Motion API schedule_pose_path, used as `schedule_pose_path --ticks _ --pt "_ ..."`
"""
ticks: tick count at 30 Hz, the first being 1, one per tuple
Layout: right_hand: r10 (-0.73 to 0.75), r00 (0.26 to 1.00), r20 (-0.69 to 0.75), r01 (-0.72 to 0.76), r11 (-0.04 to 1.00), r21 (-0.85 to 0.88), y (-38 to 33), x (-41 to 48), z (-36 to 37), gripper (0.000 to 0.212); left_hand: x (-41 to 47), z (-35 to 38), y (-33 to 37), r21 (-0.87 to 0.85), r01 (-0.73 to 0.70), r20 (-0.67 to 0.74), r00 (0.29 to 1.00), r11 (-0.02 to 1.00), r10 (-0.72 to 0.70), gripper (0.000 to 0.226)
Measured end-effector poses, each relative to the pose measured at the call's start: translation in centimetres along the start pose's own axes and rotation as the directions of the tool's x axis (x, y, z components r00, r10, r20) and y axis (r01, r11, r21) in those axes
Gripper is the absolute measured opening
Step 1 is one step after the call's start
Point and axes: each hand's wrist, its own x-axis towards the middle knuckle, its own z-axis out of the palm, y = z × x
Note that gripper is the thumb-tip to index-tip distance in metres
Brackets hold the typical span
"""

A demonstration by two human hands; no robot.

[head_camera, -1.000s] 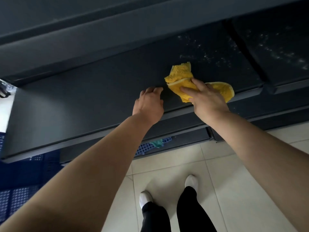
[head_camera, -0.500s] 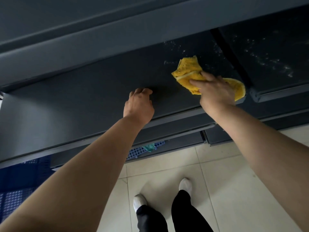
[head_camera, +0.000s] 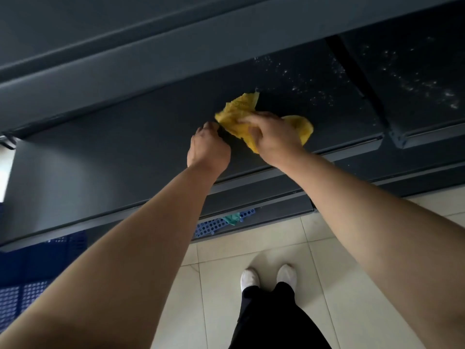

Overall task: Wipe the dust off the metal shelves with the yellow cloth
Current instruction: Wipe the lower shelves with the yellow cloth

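The right hand (head_camera: 274,137) has its fingers curled over the bunched yellow cloth (head_camera: 239,114) and presses it on the dark metal shelf (head_camera: 113,152), near the front edge. The left hand (head_camera: 208,147) is just beside it, fingers curled (whether it pinches the cloth's corner, I cannot tell). White dust specks (head_camera: 304,81) lie behind and to the right. I think a bunched cloth touches little surface, so it may push specks into the gap (head_camera: 352,71) beside the neighbouring shelf (head_camera: 422,59) instead of lifting them.
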Motion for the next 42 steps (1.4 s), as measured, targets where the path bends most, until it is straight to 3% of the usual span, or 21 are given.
schedule_pose_path --ticks 3,6,10,15,18,20,22,24,26,29,32,35,42 --pt "0.117 0.991 0.06 -0.131 0.859 0.496 -1.7 0.3 -0.1 0.035 0.4 -1.0 -0.2 -0.223 0.139 0.066 0.99 0.965 -0.127 0.028" --pt "0.112 0.986 0.126 -0.162 0.834 0.528 -2.5 -0.3 -0.5 0.038 0.2 -2.1 -0.1 -0.426 0.212 0.194 0.971 0.88 -0.141 0.023" --pt "0.09 0.987 0.131 -0.136 0.905 0.402 -3.1 -1.1 -1.3 0.038 0.6 -3.3 -0.4 -0.472 0.197 0.193 0.974 0.859 -0.117 0.018" --pt "0.178 0.972 -0.151 -0.17 0.983 0.064 -2.0 -1.7 -3.5 0.029 1.6 -5.3 -2.2 -0.212 0.161 -0.094 0.978 0.964 -0.184 0.023" --pt "0.075 0.944 -0.321 -0.13 0.979 -0.155 -0.7 -2.3 -4.6 0.034 2.4 -7.2 -4.0 -0.22 0.24 -0.198 0.938 0.945 -0.285 0.029" --pt "0.07 0.972 -0.222 -0.134 0.949 -0.286 -0.5 -2.4 -4.6 0.039 2.3 -7.3 -4.4 -0.171 0.206 -0.175 0.956 0.963 -0.235 0.028" --pt "0.186 0.982 -0.036 -0.184 0.888 -0.421 -0.3 -2.6 -3.8 0.042 1.6 -6.6 -3.6 -0.014 0.181 -0.122 0.976 0.983 -0.181 0.033" --pt "0.256 0.967 0.007 -0.225 0.864 -0.45 0.1 -3.2 -3.1 0.049 0.9 -5.7 -2.2 0.033 0.121 -0.061 0.991 0.992 -0.119 0.047" --pt "0.234 0.972 -0.017 -0.218 0.874 -0.434 0.4 -3.8 -2.9 0.053 0.0 -4.6 -0.7 0.035 -0.011 0.018 1.0 0.999 0.01 0.056" --pt "0.174 0.984 -0.027 -0.172 0.91 -0.377 0.7 -4.3 -3.0 0.048 -1.6 -2.2 1.7 0.183 -0.171 0.224 0.966 0.968 0.128 0.062" --pt "0.172 0.977 -0.123 -0.203 0.925 -0.322 1.8 -4.7 -3.8 0.044 -2.1 0.7 3.7 0.197 -0.08 0.336 0.942 0.977 0.009 0.09" --pt "0.213 0.968 -0.129 -0.248 0.878 -0.41 4.1 -4.7 -5.2 0.044 -1.6 2.4 5.0 0.195 0.075 0.297 0.946 0.978 -0.131 0.115" --pt "0.16 0.972 -0.17 -0.228 0.807 -0.545 10.1 -4.4 -9.1 0.037 1.5 5.2 7.0 0.271 0.111 0.17 0.972 0.956 -0.161 0.12"
